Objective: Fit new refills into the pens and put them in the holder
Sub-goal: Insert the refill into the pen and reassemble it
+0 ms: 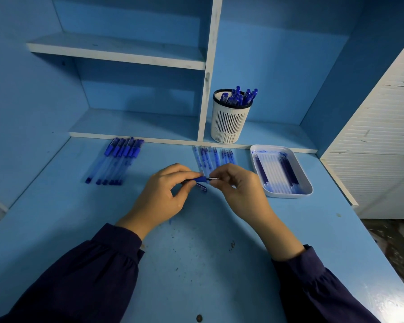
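Pens [117, 159], several, are laid in a neat row at the far left of the desk [196, 252]: clear slim barrels w/ blue caps and blue ends, all capped. These are judged not yet done.

Near the centre, one pen [201, 179] is held level just above the desk. The left hand [163, 194] is curled round its barrel, and the blue grip section shows between the fingers. The metal tip at its right end is pinched by thumb and forefinger of the right hand [240, 190]. Whether the tip is being screwed on or off can't be told. A small blue piece [203, 188], prob. the cap, lies just below.

Behind the hands, thin clear refills [208, 159] w/ blue ink are lined up on the desk.

Further back, on the shelf, the holder [230, 122] is seen: a white round cup w/ slotted walls, already packed w/ blue-capped pens [239, 96]. So approx. half the job is judged done.

At the right, a white rounded plastic tray [287, 195], ink-smeared, holds more tubes, some dark, some clear.
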Available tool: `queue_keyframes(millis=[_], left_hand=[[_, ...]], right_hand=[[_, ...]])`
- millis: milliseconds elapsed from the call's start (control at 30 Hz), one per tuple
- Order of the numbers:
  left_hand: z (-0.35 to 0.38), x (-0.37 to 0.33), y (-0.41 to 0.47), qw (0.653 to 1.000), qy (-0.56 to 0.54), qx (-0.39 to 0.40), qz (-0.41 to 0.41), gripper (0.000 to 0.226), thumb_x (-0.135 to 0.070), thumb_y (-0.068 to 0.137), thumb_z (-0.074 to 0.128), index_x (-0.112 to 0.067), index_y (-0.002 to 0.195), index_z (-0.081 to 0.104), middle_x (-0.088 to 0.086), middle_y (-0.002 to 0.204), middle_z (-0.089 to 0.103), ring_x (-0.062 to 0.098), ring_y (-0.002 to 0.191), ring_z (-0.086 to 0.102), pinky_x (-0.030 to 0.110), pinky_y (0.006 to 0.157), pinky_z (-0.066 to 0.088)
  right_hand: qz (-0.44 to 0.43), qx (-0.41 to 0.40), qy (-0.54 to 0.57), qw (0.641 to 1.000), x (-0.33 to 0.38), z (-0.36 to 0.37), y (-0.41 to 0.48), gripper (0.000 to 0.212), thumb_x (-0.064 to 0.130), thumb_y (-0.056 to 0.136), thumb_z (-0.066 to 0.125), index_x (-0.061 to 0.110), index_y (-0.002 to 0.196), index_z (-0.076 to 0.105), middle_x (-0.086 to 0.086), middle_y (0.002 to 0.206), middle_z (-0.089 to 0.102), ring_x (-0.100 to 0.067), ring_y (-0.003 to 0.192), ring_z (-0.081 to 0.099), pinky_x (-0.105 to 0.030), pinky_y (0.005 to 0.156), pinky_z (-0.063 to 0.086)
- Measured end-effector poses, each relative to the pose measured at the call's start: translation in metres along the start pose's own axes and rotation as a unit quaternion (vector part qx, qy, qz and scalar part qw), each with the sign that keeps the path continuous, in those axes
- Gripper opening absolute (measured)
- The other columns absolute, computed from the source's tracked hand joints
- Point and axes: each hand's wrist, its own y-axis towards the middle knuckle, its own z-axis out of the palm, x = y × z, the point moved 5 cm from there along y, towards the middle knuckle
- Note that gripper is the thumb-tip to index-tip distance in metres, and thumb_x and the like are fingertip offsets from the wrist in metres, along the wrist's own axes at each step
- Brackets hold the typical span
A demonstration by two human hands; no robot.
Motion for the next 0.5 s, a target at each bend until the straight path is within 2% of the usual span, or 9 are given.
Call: queue_keyframes(millis=[67, 167, 233, 300, 400, 500], left_hand=[[0.0, 0.001, 0.001, 1.0, 0.001, 0.002, 0.0, 0.022, -0.006, 0.092, 0.065, -0.011, 0.112, 0.074, -0.006, 0.097, 0.066, 0.006, 0.089, 0.063, 0.019, 0.081, 0.051], [-0.001, 0.003, 0.001, 1.0, 0.004, 0.004, -0.009, 0.021, -0.007, 0.093, 0.065, -0.011, 0.112, 0.074, -0.006, 0.096, 0.065, 0.005, 0.088, 0.061, 0.012, 0.079, 0.046], [-0.001, 0.006, 0.0, 1.0, 0.002, 0.001, -0.029, 0.021, -0.012, 0.094, 0.062, -0.011, 0.112, 0.074, -0.007, 0.096, 0.065, 0.006, 0.087, 0.061, 0.01, 0.079, 0.043], [-0.002, 0.01, -0.002, 0.998, -0.008, -0.007, -0.065, 0.023, -0.016, 0.095, 0.059, -0.013, 0.112, 0.073, -0.007, 0.097, 0.065, 0.009, 0.089, 0.061, 0.01, 0.079, 0.043], [-0.004, 0.014, -0.003, 0.994, -0.016, -0.024, -0.106, 0.024, -0.018, 0.095, 0.056, -0.017, 0.113, 0.073, -0.008, 0.099, 0.066, 0.01, 0.091, 0.061, 0.012, 0.08, 0.045], [-0.005, 0.017, -0.002, 0.992, -0.009, -0.036, -0.119, 0.025, -0.018, 0.094, 0.056, -0.017, 0.112, 0.073, -0.01, 0.102, 0.066, 0.008, 0.094, 0.063, 0.016, 0.084, 0.049]], right_hand=[[-0.003, -0.014, -0.02, 1.0, 0.0, 0.001, 0.0, 0.011, 0.002, 0.085, 0.069, 0.013, 0.086, 0.068, 0.016, 0.066, 0.061, 0.001, 0.062, 0.056, -0.008, 0.066, 0.041], [0.02, -0.038, 0.008, 0.999, -0.001, 0.004, 0.0, 0.01, 0.006, 0.084, 0.07, 0.015, 0.085, 0.069, 0.015, 0.064, 0.062, 0.0, 0.061, 0.058, -0.01, 0.066, 0.044], [0.039, -0.051, 0.034, 0.997, -0.002, 0.005, -0.002, 0.008, 0.011, 0.083, 0.074, 0.015, 0.09, 0.072, 0.014, 0.068, 0.065, 0.0, 0.064, 0.06, -0.013, 0.068, 0.048], [0.055, -0.052, 0.042, 0.996, -0.005, 0.005, -0.002, 0.018, 0.015, 0.082, 0.076, 0.015, 0.099, 0.072, 0.013, 0.077, 0.068, -0.002, 0.069, 0.063, -0.015, 0.072, 0.052], [0.038, -0.025, -0.029, 0.999, -0.009, 0.008, -0.002, 0.021, 0.013, 0.081, 0.075, 0.013, 0.102, 0.072, 0.007, 0.086, 0.07, -0.004, 0.076, 0.065, -0.014, 0.078, 0.052], [-0.031, 0.009, -0.126, 0.991, -0.006, 0.017, -0.004, 0.02, 0.009, 0.081, 0.073, 0.011, 0.1, 0.073, 0.0, 0.093, 0.071, -0.008, 0.081, 0.064, -0.016, 0.08, 0.05]])
